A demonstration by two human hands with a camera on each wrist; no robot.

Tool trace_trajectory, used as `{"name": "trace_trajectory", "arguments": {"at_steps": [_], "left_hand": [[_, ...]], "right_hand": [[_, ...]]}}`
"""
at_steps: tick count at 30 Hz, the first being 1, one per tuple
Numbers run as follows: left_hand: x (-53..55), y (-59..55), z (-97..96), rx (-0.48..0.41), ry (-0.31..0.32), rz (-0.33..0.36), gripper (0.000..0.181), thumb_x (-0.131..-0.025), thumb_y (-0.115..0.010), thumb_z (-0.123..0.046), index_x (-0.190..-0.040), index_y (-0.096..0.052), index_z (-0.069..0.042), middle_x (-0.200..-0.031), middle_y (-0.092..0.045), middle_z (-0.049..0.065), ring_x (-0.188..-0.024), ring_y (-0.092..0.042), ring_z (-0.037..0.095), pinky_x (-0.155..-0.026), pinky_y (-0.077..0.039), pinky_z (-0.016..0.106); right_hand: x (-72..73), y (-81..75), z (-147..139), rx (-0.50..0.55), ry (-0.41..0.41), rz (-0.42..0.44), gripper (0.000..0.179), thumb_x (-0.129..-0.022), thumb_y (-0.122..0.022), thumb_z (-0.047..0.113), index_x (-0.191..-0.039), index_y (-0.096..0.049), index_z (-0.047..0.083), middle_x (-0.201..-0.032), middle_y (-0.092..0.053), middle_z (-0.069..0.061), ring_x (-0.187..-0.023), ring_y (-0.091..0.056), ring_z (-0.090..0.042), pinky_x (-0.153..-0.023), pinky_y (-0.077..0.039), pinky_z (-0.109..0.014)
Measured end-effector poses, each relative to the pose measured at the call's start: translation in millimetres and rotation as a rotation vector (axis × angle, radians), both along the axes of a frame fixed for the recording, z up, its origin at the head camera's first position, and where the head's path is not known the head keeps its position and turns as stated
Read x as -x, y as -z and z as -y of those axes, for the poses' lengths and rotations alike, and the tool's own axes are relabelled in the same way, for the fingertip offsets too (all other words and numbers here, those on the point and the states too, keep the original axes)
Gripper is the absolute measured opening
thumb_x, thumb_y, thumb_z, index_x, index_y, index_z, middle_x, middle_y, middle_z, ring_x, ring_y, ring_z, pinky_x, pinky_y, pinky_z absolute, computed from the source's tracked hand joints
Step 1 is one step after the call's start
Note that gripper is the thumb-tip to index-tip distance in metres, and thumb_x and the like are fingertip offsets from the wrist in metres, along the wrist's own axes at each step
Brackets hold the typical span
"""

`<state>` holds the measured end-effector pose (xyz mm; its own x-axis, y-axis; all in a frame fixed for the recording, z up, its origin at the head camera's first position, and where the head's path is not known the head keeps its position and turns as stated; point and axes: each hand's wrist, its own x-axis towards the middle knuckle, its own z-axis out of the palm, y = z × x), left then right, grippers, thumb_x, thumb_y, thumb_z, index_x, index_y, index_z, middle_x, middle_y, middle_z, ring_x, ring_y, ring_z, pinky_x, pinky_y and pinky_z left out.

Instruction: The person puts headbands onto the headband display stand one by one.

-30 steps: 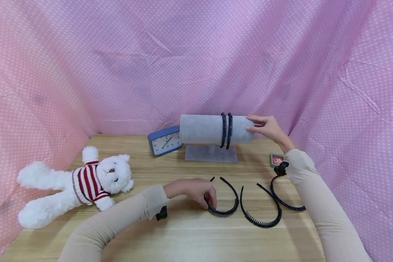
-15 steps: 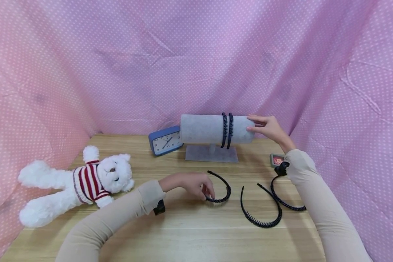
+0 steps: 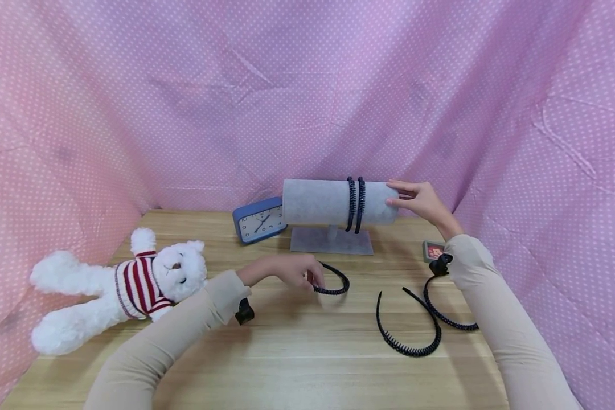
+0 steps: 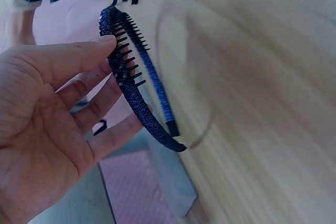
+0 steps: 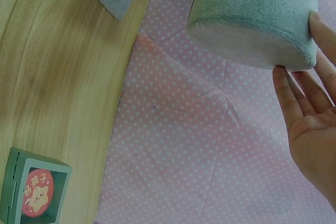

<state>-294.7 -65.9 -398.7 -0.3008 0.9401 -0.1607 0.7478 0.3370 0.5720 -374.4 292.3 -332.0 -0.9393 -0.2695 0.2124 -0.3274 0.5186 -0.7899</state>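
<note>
My left hand (image 3: 297, 273) pinches a black toothed headband (image 3: 338, 291) between thumb and fingers, close over the table in front of the stand. In the left wrist view the headband (image 4: 139, 106) has its comb teeth facing right and its ends pointing down. My right hand (image 3: 422, 202) rests its fairly straight fingers on the right end of the grey velvet roll of a display stand (image 3: 315, 202). Fingertips touch the end of the roll (image 5: 252, 19) in the right wrist view. Two more headbands (image 3: 351, 202) hang side by side on the roll, towards its right end.
Two headbands lie on the table at right, one nearer (image 3: 412, 351) and one (image 3: 453, 324) partly under the right sleeve. A small green box (image 3: 432, 250) sits behind them. A blue clock (image 3: 261, 221) stands left of the roll; a white teddy bear (image 3: 138, 285) lies at left.
My left hand has moved back and slightly left with the headband, which has turned edge-on and come away from the headbands at right. My right hand has stayed at the roll's end.
</note>
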Motion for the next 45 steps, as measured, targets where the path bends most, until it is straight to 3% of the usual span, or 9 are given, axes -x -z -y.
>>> {"name": "trace_trajectory", "arguments": {"at_steps": [5,10,17,23,27,32,35,40,45], "left_hand": [[7.5,-9.0,17.1,-0.042,-0.052,0.008,0.024,-0.097,-0.065,-0.005,-0.120,-0.074,-0.005,-0.115,-0.074,0.007,-0.098,-0.068,0.010,-0.088,-0.057,0.023],[18.6,-12.6,36.7,-0.138,-0.040,-0.002,0.024,-0.101,-0.062,-0.013,-0.121,-0.072,-0.005,-0.114,-0.074,0.005,-0.100,-0.068,0.007,-0.089,-0.058,0.023],[17.1,-22.2,55.1,-0.128,-0.201,0.104,0.027,-0.100,-0.060,-0.005,-0.124,-0.068,0.004,-0.116,-0.074,0.016,-0.109,-0.070,0.025,-0.095,-0.058,0.032],[19.2,-23.7,72.2,-0.154,-0.291,0.159,0.027,-0.099,-0.061,-0.003,-0.124,-0.066,0.007,-0.114,-0.072,0.020,-0.106,-0.069,0.022,-0.093,-0.058,0.028],[20.4,-24.1,84.8,-0.187,-0.350,0.203,0.028,-0.100,-0.060,-0.004,-0.125,-0.064,0.009,-0.113,-0.072,0.024,-0.105,-0.071,0.026,-0.090,-0.059,0.033],[20.3,-25.0,101.5,-0.205,-0.479,0.312,0.035,-0.104,-0.057,-0.009,-0.133,-0.057,0.010,-0.116,-0.074,0.021,-0.110,-0.071,0.035,-0.085,-0.062,0.041],[21.4,-23.1,112.4,-0.224,-0.547,0.352,0.037,-0.104,-0.056,-0.010,-0.137,-0.055,0.009,-0.119,-0.073,0.020,-0.114,-0.069,0.037,-0.086,-0.063,0.041],[21.8,-19.7,130.7,-0.299,-0.626,0.377,0.040,-0.105,-0.055,-0.008,-0.140,-0.051,0.009,-0.123,-0.069,0.027,-0.120,-0.065,0.043,-0.086,-0.063,0.042],[21.8,-16.0,141.1,-0.356,-0.675,0.395,0.041,-0.105,-0.056,-0.009,-0.141,-0.050,0.009,-0.118,-0.073,0.017,-0.119,-0.064,0.047,-0.086,-0.063,0.041]], "right_hand": [[2.0,1.2,-0.7,0.002,0.005,0.007,0.054,-0.090,-0.079,0.015,-0.141,-0.061,0.009,-0.154,-0.051,-0.013,-0.133,-0.057,-0.034,-0.094,-0.051,-0.011],[4.3,2.7,-2.8,-0.001,0.013,0.020,0.056,-0.090,-0.079,0.015,-0.142,-0.060,0.010,-0.155,-0.049,-0.012,-0.134,-0.056,-0.034,-0.098,-0.051,-0.015],[1.0,1.8,-2.3,-0.009,0.009,0.023,0.055,-0.091,-0.078,0.016,-0.143,-0.059,0.010,-0.156,-0.048,-0.012,-0.136,-0.056,-0.033,-0.099,-0.050,-0.015],[-12.9,-10.3,6.4,0.005,-0.004,0.026,0.053,-0.092,-0.077,0.011,-0.142,-0.059,0.004,-0.155,-0.048,-0.017,-0.135,-0.055,-0.038,-0.093,-0.050,-0.009],[-20.0,-17.5,11.2,0.006,-0.007,0.031,0.053,-0.091,-0.076,0.007,-0.141,-0.059,0.000,-0.154,-0.048,-0.019,-0.135,-0.054,-0.040,-0.091,-0.050,-0.009],[-10.1,-6.3,4.8,0.020,-0.008,0.020,0.054,-0.091,-0.078,0.012,-0.141,-0.060,0.006,-0.155,-0.048,-0.015,-0.135,-0.055,-0.037,-0.092,-0.050,-0.008],[-11.4,-7.3,5.3,0.019,-0.011,0.019,0.054,-0.091,-0.078,0.012,-0.141,-0.060,0.006,-0.155,-0.048,-0.015,-0.135,-0.055,-0.038,-0.092,-0.051,-0.009],[-10.6,-6.3,4.7,0.012,-0.006,0.017,0.054,-0.091,-0.077,0.012,-0.142,-0.060,0.006,-0.155,-0.049,-0.015,-0.134,-0.056,-0.038,-0.095,-0.051,-0.012],[-2.4,2.3,-0.7,0.014,-0.002,0.002,0.054,-0.091,-0.079,0.016,-0.142,-0.061,0.011,-0.155,-0.050,-0.011,-0.134,-0.057,-0.035,-0.096,-0.051,-0.013]]}}
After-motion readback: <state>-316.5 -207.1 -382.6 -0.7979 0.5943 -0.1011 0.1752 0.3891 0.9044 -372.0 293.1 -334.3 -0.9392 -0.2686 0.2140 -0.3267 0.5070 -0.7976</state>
